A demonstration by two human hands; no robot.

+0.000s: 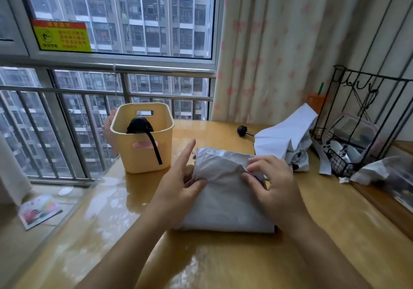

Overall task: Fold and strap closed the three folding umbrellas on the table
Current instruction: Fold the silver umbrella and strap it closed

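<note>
Grey umbrella point(225, 201) part-hidden under left hand point(178, 184), right hand point(273, 183).

Head-worn camera looks forward and down (close, wide-angle) at table point(223, 263).

I take this for a home, a room high up in a flat. Beyond the fingers point(186, 152) a large window point(134, 56) with a steel safety railing point(156, 70) faces apartment towers point(152, 20). Up and right of the fingers hangs a cream curtain point(279, 42) with pink hearts. Under them lies a glossy wooden table point(223, 262). Left of them stands a yellow plastic basket point(134, 161), and right of them a black wire rack point(339, 165) of household bits.
</note>
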